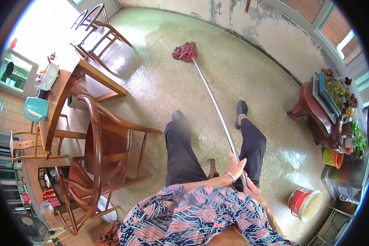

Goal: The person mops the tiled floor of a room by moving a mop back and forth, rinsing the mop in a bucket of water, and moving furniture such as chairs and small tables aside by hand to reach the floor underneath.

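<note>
My left hand (236, 167), with a bangle at the wrist, is wrapped around the metal handle (215, 106) of a mop. Just below it, near the handle's upper end, my right hand (251, 187) grips the same pole. From my hands the handle slants away to a dark red string mop head (184, 51), which rests on the tiled floor (203, 89) well ahead of my feet. The floor around it looks wet and shiny. My legs are spread, and the pole passes between my two dark shoes.
Wooden armchairs (95, 129) and a wooden table (53, 123) stand on the left. Another chair (104, 40) is farther off. At right are a red-and-white bucket (304, 203) and a reddish carved wooden stand (310, 107) near potted plants. A stained wall (249, 30) borders the floor.
</note>
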`<state>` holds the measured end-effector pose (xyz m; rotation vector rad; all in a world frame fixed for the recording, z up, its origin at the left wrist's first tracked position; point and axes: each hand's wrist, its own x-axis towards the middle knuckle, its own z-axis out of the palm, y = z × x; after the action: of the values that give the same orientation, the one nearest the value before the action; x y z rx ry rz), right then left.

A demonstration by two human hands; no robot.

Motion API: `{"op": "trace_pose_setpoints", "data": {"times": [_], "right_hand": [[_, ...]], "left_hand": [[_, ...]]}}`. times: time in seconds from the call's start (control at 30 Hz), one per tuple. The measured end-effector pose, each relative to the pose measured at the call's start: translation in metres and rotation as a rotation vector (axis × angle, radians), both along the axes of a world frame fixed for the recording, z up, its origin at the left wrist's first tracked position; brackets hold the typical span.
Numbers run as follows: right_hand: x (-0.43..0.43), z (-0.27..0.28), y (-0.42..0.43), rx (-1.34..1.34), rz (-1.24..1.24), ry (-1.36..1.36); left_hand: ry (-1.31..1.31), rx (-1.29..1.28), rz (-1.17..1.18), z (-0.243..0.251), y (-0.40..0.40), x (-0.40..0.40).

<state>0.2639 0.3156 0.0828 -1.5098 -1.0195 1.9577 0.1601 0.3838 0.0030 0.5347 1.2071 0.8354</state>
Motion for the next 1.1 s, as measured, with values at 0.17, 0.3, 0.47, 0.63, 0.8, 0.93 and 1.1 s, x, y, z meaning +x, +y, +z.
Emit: {"op": "trace_pose_setpoints", "data": {"times": [0.17,0.3,0.47,0.63,0.8,0.93,1.1], "right_hand": [[-0.034,-0.017,0.061,-0.195,-0.072,0.055],[-0.062,-0.054,0.139,-0.093,-0.018,0.024],[-0.118,-0.105,0.244,-0.039,-0.033,0.072],[-0.180,-0.127,0.357,0.061,-0.104,0.283],[-0.196,-0.126,0.372,-0.013,-0.173,0.388],[-0.176,-0.141,0.284,-0.001,-0.115,0.214],[-0.094,-0.108,0.162,-0.234,-0.201,0.292]], "left_hand": [[0.478,0.245,-0.132,-0.043,0.068,-0.031],[0.585,0.349,-0.072,-0.099,0.156,-0.059],[0.673,0.292,-0.055,-0.111,0.271,-0.120],[0.830,0.180,-0.139,-0.076,0.399,-0.183],[0.855,0.024,-0.244,-0.074,0.414,-0.193],[1.032,0.364,-0.154,-0.139,0.311,-0.188],[0.805,0.136,-0.268,-0.083,0.194,-0.093]]}}
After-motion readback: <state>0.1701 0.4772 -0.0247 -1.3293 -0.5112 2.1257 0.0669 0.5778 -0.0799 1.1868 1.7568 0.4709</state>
